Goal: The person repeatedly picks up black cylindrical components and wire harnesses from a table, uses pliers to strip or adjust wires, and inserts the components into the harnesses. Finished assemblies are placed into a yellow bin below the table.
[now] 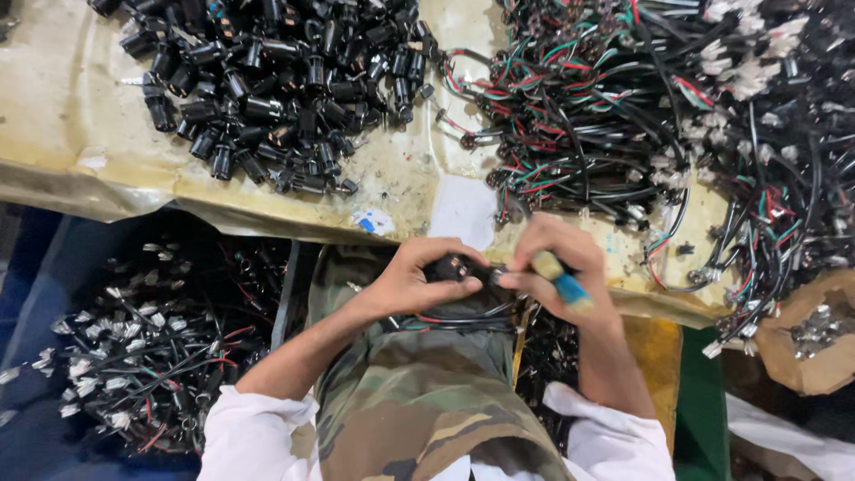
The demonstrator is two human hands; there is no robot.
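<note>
Black socket (450,267): pinched in left hand (417,281) over the lap, long axis level, pointing right, touching the right hand (557,258), which grips a yellow-and-blue tool (561,281). Its wires (463,316) trail below. Beyond, on the bench (62,116): loose socket pile (276,89) far-left, wire harness heap (641,116) far-right.

The scene is lit evenly from overhead, with glare on the tan table cover (71,98). Deep shadow is seen beneath the table edge. Fisheye bending is noticed at the borders; the corners are slightly softened.
</note>
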